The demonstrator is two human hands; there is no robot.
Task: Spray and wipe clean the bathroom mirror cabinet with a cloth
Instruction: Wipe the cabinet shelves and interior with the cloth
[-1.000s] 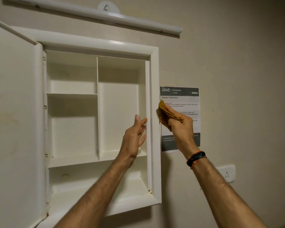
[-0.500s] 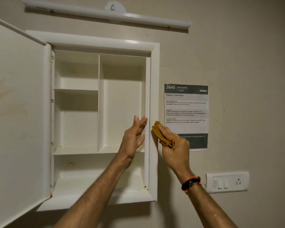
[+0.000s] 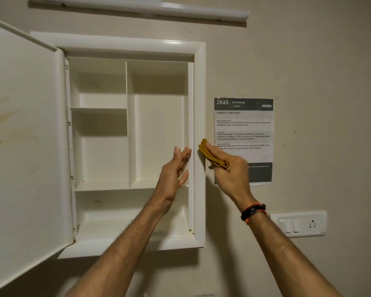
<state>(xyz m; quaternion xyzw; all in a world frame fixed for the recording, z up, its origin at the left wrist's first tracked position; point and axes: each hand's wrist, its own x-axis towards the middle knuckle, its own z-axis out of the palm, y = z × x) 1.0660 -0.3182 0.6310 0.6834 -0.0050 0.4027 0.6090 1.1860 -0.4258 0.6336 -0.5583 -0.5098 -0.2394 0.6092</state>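
I count one white mirror cabinet (image 3: 198, 146), its one door (image 3: 24, 136) swung open to the left, four compartments inside. One folded mustard cloth (image 3: 210, 156): my right hand (image 3: 229, 172) grips it with curled fingers and presses it against the outer right side of the cabinet frame. My left hand (image 3: 174, 174) is held up with fingers straight and loose, holding nothing, just in front of the frame's inner right edge. One printed notice (image 3: 244, 125), partly hidden behind my right hand. One switch plate (image 3: 300, 224). One tube light (image 3: 159, 9) overhead. One black-and-orange wristband (image 3: 253, 212).
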